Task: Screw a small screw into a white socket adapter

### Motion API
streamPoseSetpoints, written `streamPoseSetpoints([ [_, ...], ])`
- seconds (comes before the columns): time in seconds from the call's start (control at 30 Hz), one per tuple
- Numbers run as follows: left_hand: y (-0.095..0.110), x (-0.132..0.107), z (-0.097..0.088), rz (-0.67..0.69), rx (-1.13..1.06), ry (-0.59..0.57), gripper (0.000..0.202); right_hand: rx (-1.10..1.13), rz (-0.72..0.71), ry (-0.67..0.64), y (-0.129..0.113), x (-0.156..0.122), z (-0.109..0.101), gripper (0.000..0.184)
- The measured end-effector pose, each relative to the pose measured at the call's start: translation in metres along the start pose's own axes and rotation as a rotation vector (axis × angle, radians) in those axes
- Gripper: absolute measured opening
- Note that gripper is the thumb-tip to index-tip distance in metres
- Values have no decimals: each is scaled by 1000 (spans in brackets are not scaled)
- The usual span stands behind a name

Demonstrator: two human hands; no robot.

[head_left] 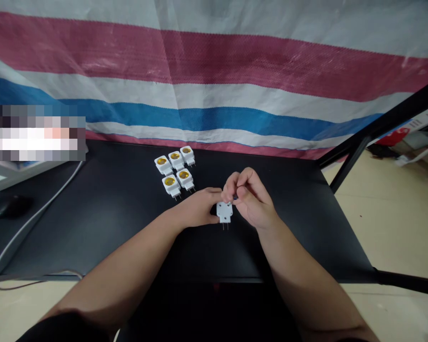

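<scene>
A white plug-in lamp socket [224, 212] with two metal prongs pointing toward me sits on the black table [110, 223], and my left hand [199, 208] grips it from the left. My right hand [248, 197] hovers just above and right of it, its fingers pinched together over the socket's top edge on something small and dark that I cannot make out. Farther back and left lie several more white sockets [175, 172] with yellow-brass centres, laid out in two rows.
A striped red, white and blue tarp [214, 80] hangs behind the table. A grey cable [32, 218] and a dark mouse [10, 205] lie at the left. A black metal frame [378, 126] stands at the right, beside the table's edge and bare floor.
</scene>
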State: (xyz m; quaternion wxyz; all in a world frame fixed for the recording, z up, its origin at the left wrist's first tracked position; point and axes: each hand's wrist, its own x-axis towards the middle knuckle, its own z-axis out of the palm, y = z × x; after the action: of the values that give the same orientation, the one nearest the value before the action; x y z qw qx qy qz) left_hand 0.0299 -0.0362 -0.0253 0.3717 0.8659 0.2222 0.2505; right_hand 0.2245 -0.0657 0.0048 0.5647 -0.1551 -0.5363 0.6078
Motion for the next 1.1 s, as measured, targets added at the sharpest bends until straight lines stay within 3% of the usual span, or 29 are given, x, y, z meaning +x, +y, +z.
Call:
streamPoseSetpoints([
  [0.1, -1, 0, 0, 0, 21, -18, 25, -68, 16, 7, -1, -1, -3, 18],
  [0.27, 0, 1, -2, -11, 33, -46, 38, -73, 30, 36, -4, 0, 2, 35],
  [0.37, 1, 0, -2, -18, 30, -48, 43, -12, 6, 38, -4, 2, 5, 25],
  [0.53, 0, 0, -1, -26, 48, -41, 37, -74, -2, 79, -3, 2, 1, 24],
  [0.67, -2, 0, 0, -21, 52, -42, 27, -96, 46, 50, -2, 0, -2, 27],
  [0.93, 0, -1, 0, -36, 60, -32, 41, -112, 48, -15, 1, -7, -1, 31],
  [1.1, -2, 0, 2, -15, 41, -12, 24, -129, 85, 3, -3, -4, -2, 21],
])
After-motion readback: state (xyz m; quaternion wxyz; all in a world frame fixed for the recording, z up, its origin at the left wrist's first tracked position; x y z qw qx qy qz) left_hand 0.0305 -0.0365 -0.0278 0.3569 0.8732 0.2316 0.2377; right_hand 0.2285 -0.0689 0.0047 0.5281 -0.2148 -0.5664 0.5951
